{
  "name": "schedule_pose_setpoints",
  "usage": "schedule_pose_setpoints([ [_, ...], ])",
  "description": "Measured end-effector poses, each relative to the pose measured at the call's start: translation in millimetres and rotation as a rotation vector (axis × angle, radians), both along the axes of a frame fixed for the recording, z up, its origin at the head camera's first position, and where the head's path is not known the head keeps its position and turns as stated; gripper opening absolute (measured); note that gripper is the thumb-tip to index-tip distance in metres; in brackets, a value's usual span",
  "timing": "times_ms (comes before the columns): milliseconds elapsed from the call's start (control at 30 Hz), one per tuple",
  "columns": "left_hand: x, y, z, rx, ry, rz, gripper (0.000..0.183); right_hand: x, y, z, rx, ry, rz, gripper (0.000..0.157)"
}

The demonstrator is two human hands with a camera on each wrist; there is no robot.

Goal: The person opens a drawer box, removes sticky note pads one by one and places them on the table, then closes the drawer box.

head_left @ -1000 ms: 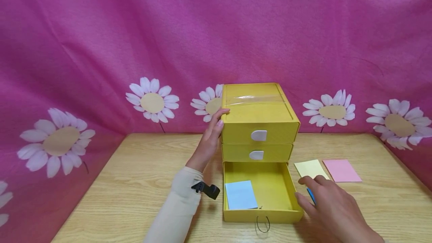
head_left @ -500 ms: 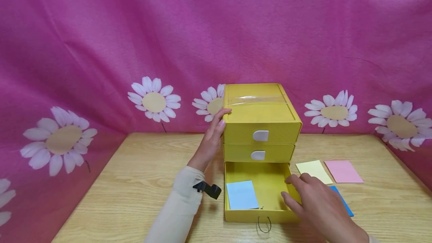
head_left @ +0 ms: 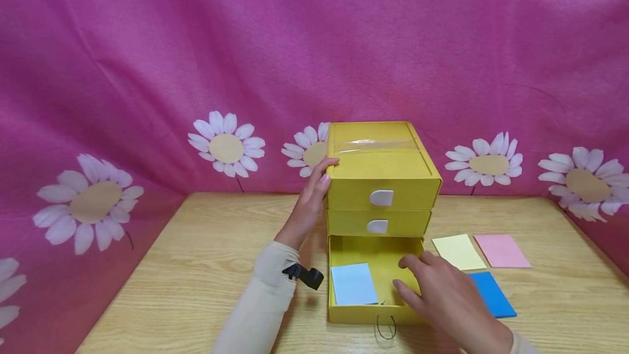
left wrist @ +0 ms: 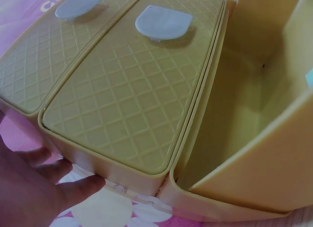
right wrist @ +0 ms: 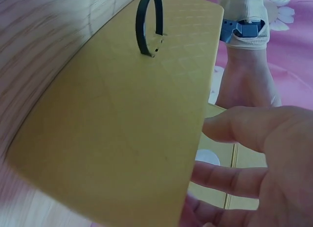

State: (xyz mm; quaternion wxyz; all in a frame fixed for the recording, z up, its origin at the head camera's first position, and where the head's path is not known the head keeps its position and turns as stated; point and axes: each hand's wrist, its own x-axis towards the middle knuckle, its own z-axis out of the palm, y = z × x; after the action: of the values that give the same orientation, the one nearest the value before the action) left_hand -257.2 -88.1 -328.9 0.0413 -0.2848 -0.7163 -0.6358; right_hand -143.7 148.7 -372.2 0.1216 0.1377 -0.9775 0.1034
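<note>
A yellow drawer cabinet (head_left: 383, 163) stands on the table with its bottom drawer (head_left: 356, 314) pulled out. My left hand (head_left: 307, 209) rests against the cabinet's left side, fingertips at the top edge. In the left wrist view, its fingers (left wrist: 80, 188) stretch along that side. A light blue sticky note pad (head_left: 354, 284) lies in the left part of the drawer. My right hand (head_left: 444, 291) hovers over the drawer's right wall, fingers loosely bent and holding nothing. The right wrist view has its thumb (right wrist: 225, 124) near the drawer front's edge, below a black loop handle (right wrist: 142, 26).
Right of the drawer, a pale yellow pad (head_left: 459, 252), a pink pad (head_left: 502, 251) and a blue pad (head_left: 493, 295) lie on the wooden table (head_left: 206, 266). A pink cloth (head_left: 295, 42) with white flowers hangs behind.
My right hand has moved left from beside the blue pad to over the open drawer, uncovering the blue pad. The left hand stays against the cabinet.
</note>
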Motion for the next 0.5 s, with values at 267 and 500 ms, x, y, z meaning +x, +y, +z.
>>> schedule_pose_setpoints([
  [267, 0.3, 0, 1.0, 0.004, 0.014, -0.002, 0.044, -4.2, -11, 2.2, 0.006, -0.071, 0.020, 0.032],
  [500, -3.9, 0, -3.1, 0.009, 0.017, -0.001, 0.043, -7.5, -21, 1.5, -0.013, -0.125, 0.057, 0.034],
])
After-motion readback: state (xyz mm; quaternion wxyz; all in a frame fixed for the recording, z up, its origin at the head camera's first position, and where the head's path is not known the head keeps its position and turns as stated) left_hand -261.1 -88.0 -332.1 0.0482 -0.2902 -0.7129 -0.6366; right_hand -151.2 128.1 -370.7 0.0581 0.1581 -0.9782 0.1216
